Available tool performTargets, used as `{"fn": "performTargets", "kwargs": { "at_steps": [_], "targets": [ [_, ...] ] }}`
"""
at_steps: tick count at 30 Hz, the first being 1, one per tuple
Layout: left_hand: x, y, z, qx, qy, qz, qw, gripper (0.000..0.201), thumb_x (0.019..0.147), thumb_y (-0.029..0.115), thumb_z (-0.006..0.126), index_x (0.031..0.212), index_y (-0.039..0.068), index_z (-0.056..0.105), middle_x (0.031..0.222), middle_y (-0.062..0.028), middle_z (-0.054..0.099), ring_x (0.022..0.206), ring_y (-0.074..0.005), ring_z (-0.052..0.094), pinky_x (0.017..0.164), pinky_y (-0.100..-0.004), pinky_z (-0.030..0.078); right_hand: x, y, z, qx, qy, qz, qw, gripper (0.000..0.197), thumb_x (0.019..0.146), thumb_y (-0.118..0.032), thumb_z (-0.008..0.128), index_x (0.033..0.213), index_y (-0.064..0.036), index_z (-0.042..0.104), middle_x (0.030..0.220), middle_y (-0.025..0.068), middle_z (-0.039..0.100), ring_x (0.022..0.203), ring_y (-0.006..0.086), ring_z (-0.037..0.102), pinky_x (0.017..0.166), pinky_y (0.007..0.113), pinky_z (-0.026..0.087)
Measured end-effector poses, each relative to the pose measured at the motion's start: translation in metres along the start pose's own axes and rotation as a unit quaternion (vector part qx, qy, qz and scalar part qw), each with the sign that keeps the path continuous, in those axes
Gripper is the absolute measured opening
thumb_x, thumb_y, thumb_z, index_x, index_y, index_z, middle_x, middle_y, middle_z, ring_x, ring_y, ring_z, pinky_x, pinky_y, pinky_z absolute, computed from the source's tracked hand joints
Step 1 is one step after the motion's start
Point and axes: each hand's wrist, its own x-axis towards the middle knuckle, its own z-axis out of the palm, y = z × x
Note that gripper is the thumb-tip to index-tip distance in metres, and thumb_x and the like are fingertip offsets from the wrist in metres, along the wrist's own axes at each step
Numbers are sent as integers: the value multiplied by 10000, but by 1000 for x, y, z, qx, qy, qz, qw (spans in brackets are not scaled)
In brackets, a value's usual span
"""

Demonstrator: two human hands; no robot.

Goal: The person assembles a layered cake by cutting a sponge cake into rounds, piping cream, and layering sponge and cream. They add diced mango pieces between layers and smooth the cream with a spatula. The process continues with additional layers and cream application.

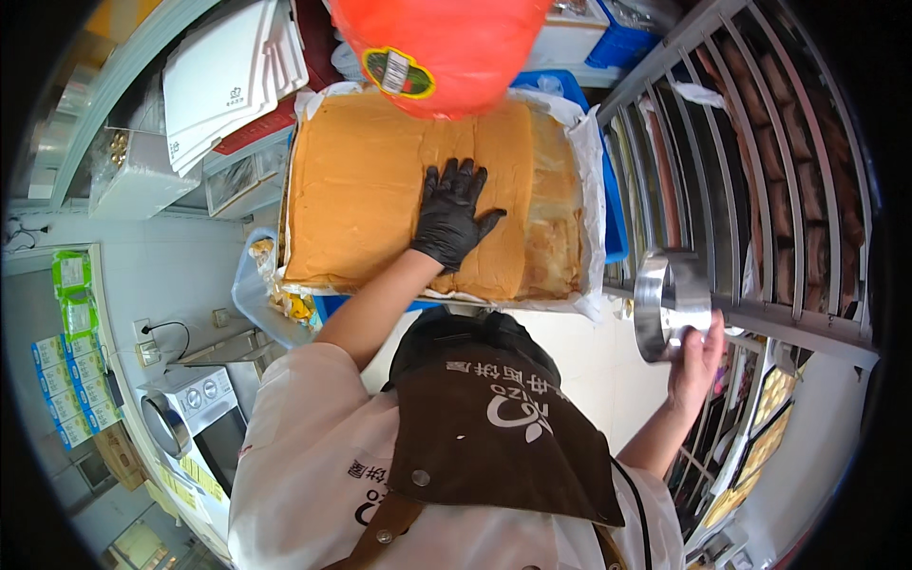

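A large sheet of golden-brown sponge cake (351, 190) lies on white paper in front of me. Its right part shows a paler, stripped area with paper or thin crumb on it. My left hand (454, 217), in a black glove, rests flat on the cake right of its middle, fingers spread and holding nothing. Out to the right, beyond the cake's edge, my bare right hand (698, 359) grips a shiny metal cake ring (650, 318) by its lower side. The ring is held in the air, tilted, apart from the cake.
A red plastic bag (442, 47) overhangs the cake's far edge. Blue crates (615, 214) show beneath the cake. To the right stands a metal tray rack (731, 171). A clear bin (253, 285) with cake scraps sits at left, below white flat boards (214, 95).
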Motion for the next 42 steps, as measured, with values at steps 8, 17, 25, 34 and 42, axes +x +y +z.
{"fn": "performTargets", "kwargs": {
  "at_steps": [8,17,25,34,42],
  "targets": [
    [-10,-48,-35,-415,11,-211,885,415,1080,229,532,1448,38,560,1377,-170,628,1310,-253,573,1129,-356,407,44,39,144,-345,-330,-222,850,143,922,-121,732,953,-62,605,830,116,649,789,338,660,674,405,537],
    [-90,-16,-55,-222,2,-157,962,552,944,119,756,1450,40,548,1326,-175,661,1223,-257,648,1006,-352,522,46,128,184,-432,-426,-344,716,155,893,-195,712,1019,-119,661,1029,49,675,1049,255,616,887,403,479],
    [-87,8,-50,-352,-28,-303,885,530,942,61,726,1445,27,564,1400,-183,640,1289,-235,616,1074,-343,476,61,155,147,-133,-249,172,944,425,1051,-48,511,1464,48,493,1437,156,597,1323,212,563,1130,327,414],
    [-90,-3,-56,-454,-73,-303,835,546,960,50,717,1476,31,541,1428,-150,625,1316,-190,576,1089,-325,454,37,153,153,-119,-232,181,948,492,1067,-45,475,1538,66,389,1517,187,523,1408,220,495,1167,331,376],
    [-95,-4,-60,-415,-86,-246,872,617,961,184,745,1516,94,493,1206,-161,693,849,-167,588,830,-321,523,34,154,154,-102,-237,207,944,531,1065,-41,490,1563,60,334,1538,194,497,1427,222,474,1160,332,382]
  ]
}}
